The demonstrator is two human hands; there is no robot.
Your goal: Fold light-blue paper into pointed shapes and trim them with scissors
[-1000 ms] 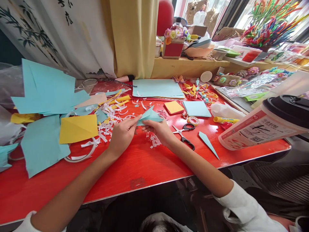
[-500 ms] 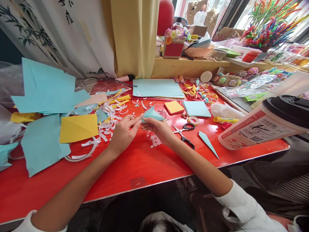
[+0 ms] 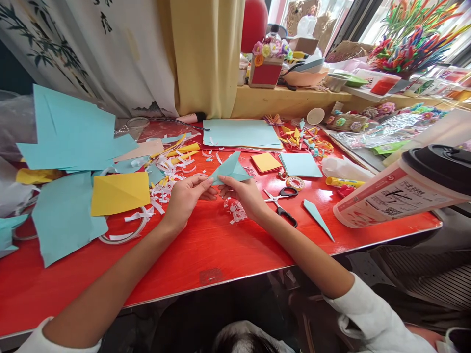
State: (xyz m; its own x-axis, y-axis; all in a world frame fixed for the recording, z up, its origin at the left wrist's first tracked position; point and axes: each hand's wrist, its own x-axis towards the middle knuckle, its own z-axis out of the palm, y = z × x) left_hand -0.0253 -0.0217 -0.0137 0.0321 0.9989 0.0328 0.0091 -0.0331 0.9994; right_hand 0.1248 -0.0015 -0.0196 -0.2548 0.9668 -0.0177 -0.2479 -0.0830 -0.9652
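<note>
A folded light-blue sheet of paper [image 3: 232,167] is held up over the middle of the red table [image 3: 176,269]. My left hand [image 3: 187,198] pinches its left lower edge between thumb and fingers. On the right lower edge, my right hand [image 3: 246,195] grips it with the thumb on top. The paper's peak points up and away from me. Its underside and some fingertips are hidden. Right of my right hand lie scissors [image 3: 281,200] with black handles, their blades apart. Farther right rests a narrow, pointed folded blue paper piece [image 3: 318,219].
Stacks of small yellow paper [image 3: 265,162] and blue paper [image 3: 300,164] lie behind the scissors. A large lidded cup [image 3: 397,191] leans at the right. White paper shreds [image 3: 167,189], a yellow sheet [image 3: 120,193] and large blue sheets [image 3: 66,215] cover the left side.
The folded blue paper has opened wider and its peak stands higher. My left hand has shifted slightly left, apart from my right hand, both still gripping the paper.
</note>
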